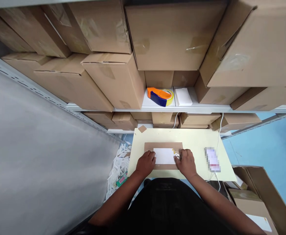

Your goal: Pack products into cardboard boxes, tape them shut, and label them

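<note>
A flat brown cardboard box (162,145) lies on the pale yellow table top, with a white label (163,156) on its upper face. My left hand (146,162) is over the box's left end, fingers curled and fingertips at the label's left edge. Over the right end lies my right hand (187,163), its fingers bent and thumb beside the label's right edge. A crinkled, shiny clear piece, perhaps tape, shows by the right fingertips. The undersides of both hands are hidden.
The table (196,137) also carries a blurred-out phone (212,159) with a white cable. Above, a shelf holds cartons, an orange and blue tape dispenser (159,96) and white paper slips (183,97). An open carton (267,192) stands lower right; paper strips (115,169) lie lower left.
</note>
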Action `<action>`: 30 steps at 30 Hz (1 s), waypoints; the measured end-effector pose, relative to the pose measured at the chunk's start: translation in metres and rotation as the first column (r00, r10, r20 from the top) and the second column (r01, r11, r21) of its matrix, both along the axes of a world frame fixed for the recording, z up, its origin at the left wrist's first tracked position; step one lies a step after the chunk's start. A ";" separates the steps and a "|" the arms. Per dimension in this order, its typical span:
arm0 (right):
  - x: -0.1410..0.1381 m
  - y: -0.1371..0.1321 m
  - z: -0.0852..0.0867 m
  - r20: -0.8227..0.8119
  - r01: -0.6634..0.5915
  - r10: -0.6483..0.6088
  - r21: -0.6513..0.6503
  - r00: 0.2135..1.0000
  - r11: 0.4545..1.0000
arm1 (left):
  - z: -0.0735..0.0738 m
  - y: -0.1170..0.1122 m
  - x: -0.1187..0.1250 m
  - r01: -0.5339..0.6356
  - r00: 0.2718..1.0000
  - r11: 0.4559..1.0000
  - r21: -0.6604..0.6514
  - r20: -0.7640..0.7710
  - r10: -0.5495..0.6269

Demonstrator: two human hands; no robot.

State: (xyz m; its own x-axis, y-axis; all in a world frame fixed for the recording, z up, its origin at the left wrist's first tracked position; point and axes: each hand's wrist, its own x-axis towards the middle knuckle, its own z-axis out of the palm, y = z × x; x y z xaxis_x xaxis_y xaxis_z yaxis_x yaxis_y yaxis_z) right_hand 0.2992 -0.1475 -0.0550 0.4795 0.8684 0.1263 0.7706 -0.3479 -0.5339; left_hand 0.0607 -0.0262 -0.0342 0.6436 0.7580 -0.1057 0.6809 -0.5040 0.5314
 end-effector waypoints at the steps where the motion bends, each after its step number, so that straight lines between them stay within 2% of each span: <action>1: 0.005 -0.005 -0.001 -0.081 0.037 -0.037 0.000 0.996 0.999 | 0.000 0.000 -0.006 -0.044 0.997 0.999 0.022 0.056 0.043; 3: 0.016 -0.017 -0.004 -0.298 0.106 -0.125 -0.079 0.946 0.991 | -0.002 -0.002 -0.018 -0.173 0.973 0.984 0.045 0.165 0.164; 4: 0.021 -0.025 -0.006 -0.420 0.113 -0.163 -0.140 0.893 0.984 | -0.005 -0.002 -0.024 -0.245 0.950 0.969 0.023 0.203 0.236; 6: 0.029 -0.038 -0.010 -0.627 0.069 -0.198 -0.224 0.753 0.972 | -0.012 -0.006 -0.031 -0.373 0.892 0.920 -0.120 0.227 0.391; 9: 0.035 -0.046 -0.013 -0.800 -0.054 -0.120 -0.187 0.589 0.981 | -0.021 -0.015 -0.027 -0.413 0.824 0.801 -0.433 0.197 0.531; 11: 0.038 -0.042 -0.013 -0.836 -0.117 -0.046 -0.131 0.547 0.985 | -0.024 -0.022 -0.018 -0.401 0.804 0.756 -0.517 0.197 0.561; 16: 0.052 -0.025 -0.010 -0.828 -0.220 0.019 -0.127 0.560 0.967 | -0.020 -0.030 0.000 -0.482 0.770 0.729 -0.487 0.161 0.617; 20: 0.060 -0.020 -0.012 -0.791 -0.292 0.096 -0.108 0.604 0.950 | -0.019 -0.032 0.005 -0.502 0.771 0.738 -0.452 0.154 0.618; 26: 0.061 -0.020 -0.017 -0.775 -0.310 0.128 -0.091 0.619 0.946 | -0.016 -0.034 0.007 -0.523 0.765 0.728 -0.443 0.132 0.630; 30: 0.059 -0.022 -0.020 -0.798 -0.277 0.095 -0.092 0.595 0.957 | -0.016 -0.032 0.004 -0.483 0.780 0.733 -0.480 0.145 0.609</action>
